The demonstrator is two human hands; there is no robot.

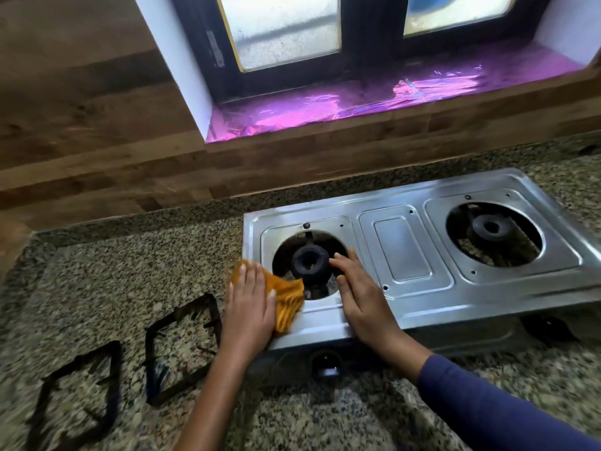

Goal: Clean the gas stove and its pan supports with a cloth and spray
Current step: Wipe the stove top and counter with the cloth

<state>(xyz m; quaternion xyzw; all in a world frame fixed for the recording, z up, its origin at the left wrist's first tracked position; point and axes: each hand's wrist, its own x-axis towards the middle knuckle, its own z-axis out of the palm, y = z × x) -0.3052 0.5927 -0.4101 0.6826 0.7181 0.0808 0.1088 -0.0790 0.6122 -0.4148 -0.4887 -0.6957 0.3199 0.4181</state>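
Observation:
A steel two-burner gas stove [403, 252] sits on the granite counter with its pan supports off. My left hand [248, 307] lies flat on an orange cloth [287, 301], pressing it onto the stove's front left corner beside the left burner [309, 260]. My right hand [364, 297] rests flat on the steel top just right of that burner, fingers apart and holding nothing. The right burner [491, 227] is bare. Two black square pan supports lie on the counter left of the stove, one nearer [182, 349] and one farther left [81, 392]. No spray bottle is in view.
The speckled granite counter [130, 271] runs to a wood-panelled wall [97, 141] behind. A window sill lined with shiny purple foil [325, 109] sits above the stove. A black control knob [327, 364] shows on the stove's front face.

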